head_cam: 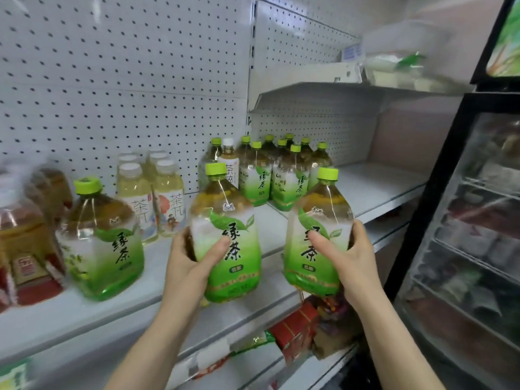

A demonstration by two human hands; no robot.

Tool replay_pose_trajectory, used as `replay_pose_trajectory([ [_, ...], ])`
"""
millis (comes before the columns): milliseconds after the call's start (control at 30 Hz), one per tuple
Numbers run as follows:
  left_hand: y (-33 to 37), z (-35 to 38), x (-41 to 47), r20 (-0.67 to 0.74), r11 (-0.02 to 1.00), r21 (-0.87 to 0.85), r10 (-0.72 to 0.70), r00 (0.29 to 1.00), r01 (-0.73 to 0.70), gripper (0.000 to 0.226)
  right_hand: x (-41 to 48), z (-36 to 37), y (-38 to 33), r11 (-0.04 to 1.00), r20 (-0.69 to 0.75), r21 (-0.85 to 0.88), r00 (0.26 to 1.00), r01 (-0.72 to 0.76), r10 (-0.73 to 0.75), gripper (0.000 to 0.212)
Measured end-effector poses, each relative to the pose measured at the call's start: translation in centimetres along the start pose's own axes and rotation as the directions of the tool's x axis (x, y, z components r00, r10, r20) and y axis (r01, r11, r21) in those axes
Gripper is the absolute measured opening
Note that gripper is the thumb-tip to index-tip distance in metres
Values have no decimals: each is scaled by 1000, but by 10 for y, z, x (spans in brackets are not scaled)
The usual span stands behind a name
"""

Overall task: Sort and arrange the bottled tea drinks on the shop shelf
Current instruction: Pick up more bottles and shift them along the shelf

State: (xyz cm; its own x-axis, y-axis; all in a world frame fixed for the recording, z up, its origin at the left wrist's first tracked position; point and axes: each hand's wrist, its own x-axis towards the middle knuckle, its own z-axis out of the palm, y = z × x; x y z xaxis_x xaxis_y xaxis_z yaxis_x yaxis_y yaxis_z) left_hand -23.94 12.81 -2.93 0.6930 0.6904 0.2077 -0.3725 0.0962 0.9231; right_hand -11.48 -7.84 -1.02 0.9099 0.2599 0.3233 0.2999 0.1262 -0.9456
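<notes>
Left hand: the left hand [191,260] grips a large clear plastic green-tea bottle with a lime cap and green label [228,235]; the thumb lies across the label and the fingers curl round its left side.
Right hand: the right hand [349,254] grips a second large lime-capped green-tea bottle [318,235] the same way, thumb on the label and fingers behind.
Held bottles: both are upright, side by side and apart, in front of the front edge of the white metal shelf [380,187]. Their bases hang lower than that edge.
On the shelf, front left: a third large green-tea bottle [104,243] stands alone, with blurred amber bottles with red labels [25,249] further left.
On the shelf, back: pale white-capped tea bottles [149,192] stand by the white pegboard [112,66]. To their right is a tight cluster of smaller lime-capped green-tea bottles [281,170], with one white-capped bottle [228,161] at its left side.
Below the shelf: red packets [298,330].
Right of the shelf: a black-framed glass-door cooler [464,220].
</notes>
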Motion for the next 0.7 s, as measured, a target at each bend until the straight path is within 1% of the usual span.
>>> replay_pose_trajectory([
  [233,-48,66,107,1,1000,-21,-18,1000,18,65,87,-14,24,997,8,-59,998,56,-56,52],
  [333,-75,91,155,-3,1000,18,-25,1000,25,77,118,-23,29,997,13,-51,998,63,-62,59],
  [433,-99,108,188,-8,995,96,-41,999,41,87,147,-31,38,998,22,-27,999,50,-49,64],
  [567,-123,121,216,-43,970,242,-6,999,16,97,181,-34,48,998,57,-12,996,65,-64,62],
  [633,-123,130,225,-114,931,364,16,993,27,95,197,-32,53,998,96,6,993,62,-62,63],
  [700,-113,141,221,-159,868,497,66,985,22,92,210,-29,56,998,141,14,988,57,-58,66],
])
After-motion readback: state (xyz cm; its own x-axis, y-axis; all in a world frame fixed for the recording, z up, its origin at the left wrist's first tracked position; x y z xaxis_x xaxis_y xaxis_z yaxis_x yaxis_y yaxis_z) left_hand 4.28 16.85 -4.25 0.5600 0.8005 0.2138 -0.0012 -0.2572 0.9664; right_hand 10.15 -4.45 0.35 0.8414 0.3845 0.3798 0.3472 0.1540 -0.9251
